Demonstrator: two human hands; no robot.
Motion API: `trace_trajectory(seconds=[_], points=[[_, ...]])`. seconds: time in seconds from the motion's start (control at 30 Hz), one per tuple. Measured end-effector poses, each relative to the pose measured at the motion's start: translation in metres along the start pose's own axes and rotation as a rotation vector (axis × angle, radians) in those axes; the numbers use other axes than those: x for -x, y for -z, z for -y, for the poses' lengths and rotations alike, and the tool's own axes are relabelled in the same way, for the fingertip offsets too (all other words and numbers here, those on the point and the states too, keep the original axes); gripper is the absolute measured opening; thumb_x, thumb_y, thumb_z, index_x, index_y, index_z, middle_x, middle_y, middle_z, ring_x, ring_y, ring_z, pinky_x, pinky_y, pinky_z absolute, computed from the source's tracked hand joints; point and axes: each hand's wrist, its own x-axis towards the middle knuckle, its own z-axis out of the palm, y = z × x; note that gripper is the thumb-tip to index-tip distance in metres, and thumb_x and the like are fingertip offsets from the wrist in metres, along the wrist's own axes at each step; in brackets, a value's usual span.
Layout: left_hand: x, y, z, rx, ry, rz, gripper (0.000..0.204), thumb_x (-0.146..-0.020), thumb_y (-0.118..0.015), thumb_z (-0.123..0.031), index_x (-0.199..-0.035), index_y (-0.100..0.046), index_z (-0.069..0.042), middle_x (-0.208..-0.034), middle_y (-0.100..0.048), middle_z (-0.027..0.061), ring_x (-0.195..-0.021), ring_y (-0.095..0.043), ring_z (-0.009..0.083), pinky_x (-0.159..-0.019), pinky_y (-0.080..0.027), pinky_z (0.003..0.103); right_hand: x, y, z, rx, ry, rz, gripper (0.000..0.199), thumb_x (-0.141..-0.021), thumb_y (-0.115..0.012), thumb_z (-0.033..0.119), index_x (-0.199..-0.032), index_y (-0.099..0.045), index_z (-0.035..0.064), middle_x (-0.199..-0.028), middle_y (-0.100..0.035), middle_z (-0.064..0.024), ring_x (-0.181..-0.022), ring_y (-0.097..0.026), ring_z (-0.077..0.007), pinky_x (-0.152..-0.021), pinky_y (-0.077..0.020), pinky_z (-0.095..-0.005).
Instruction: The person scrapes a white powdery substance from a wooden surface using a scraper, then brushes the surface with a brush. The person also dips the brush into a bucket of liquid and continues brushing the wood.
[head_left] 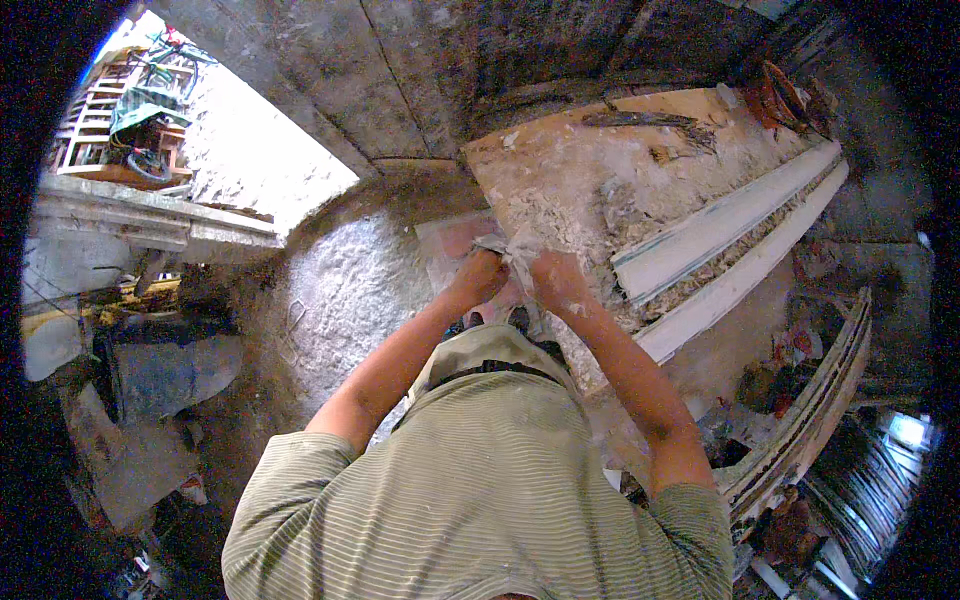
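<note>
In front of my body, both hands grip the bunched whitish top of a plastic sack [521,262]. My left hand [484,277] is closed on its left side, with a fold sticking up above the fingers. My right hand [556,280], dusted with pale powder, is closed on the right side, close to the left one. Part of the sack, translucent with pinkish patches, spreads behind and left of my left hand. What the sack contains cannot be made out. My shoe tips show just below the hands.
Left of my feet, white powder [345,290] covers the floor. On the right, long white boards [730,225] lie on a dusty tan sheet [560,150]. A bundle of long strips [815,410] curves along the lower right. A bright doorway opens at upper left, with wooden furniture [95,125] outside.
</note>
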Motion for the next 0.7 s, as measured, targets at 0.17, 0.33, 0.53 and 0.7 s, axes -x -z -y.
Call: trace_trajectory(seconds=[0.17, 0.33, 0.53, 0.7], points=[[0.008, 0.000, -0.003, 0.142, 0.003, 0.002, 0.029, -0.079, -0.062, -0.016, -0.101, -0.060, 0.003, -0.086, -0.062, 0.0270, -0.086, -0.060, 0.0458, -0.076, -0.048, 0.054, 0.004, 0.022, -0.010, -0.139, -0.339, -0.265, 0.008, -0.067, -0.066, 0.011, -0.071, -0.065, 0.0038, -0.074, -0.064, -0.0195, -0.065, -0.064, -0.0387, -0.059, -0.0488, -0.0506], [0.005, 0.009, -0.010, 0.216, 0.142, 0.107, 0.027, -0.079, -0.061, -0.016, -0.101, -0.062, 0.001, -0.088, -0.063, 0.0277, -0.088, -0.060, 0.0460, -0.076, -0.047, 0.055, 0.010, 0.025, 0.001, -0.201, -0.210, -0.152, 0.023, -0.065, -0.075, 0.019, -0.078, -0.067, 0.0020, -0.080, -0.066, -0.0208, -0.068, -0.064, -0.0390, -0.060, -0.0513, -0.0488], [0.012, 0.011, -0.011, 0.078, 0.013, -0.011, 0.028, -0.083, -0.059, -0.021, -0.098, -0.061, 0.002, -0.093, -0.063, 0.0288, -0.089, -0.061, 0.0471, -0.077, -0.047, 0.056, 0.007, 0.011, -0.005, -0.104, -0.287, -0.111, 0.025, -0.065, -0.076, 0.021, -0.080, -0.068, 0.0016, -0.079, -0.065, -0.0194, -0.075, -0.065, -0.0371, -0.065, -0.0521, -0.0478], [0.007, 0.002, -0.006, 0.114, 0.099, -0.067, 0.025, -0.086, -0.058, -0.024, -0.092, -0.060, 0.000, -0.090, -0.062, 0.0266, -0.088, -0.060, 0.0468, -0.075, -0.047, 0.056, 0.017, 0.014, -0.014, -0.095, -0.273, -0.102, 0.020, -0.064, -0.073, 0.017, -0.075, -0.066, 0.0018, -0.077, -0.065, -0.0196, -0.075, -0.065, -0.0366, -0.067, -0.0530, -0.0472]])
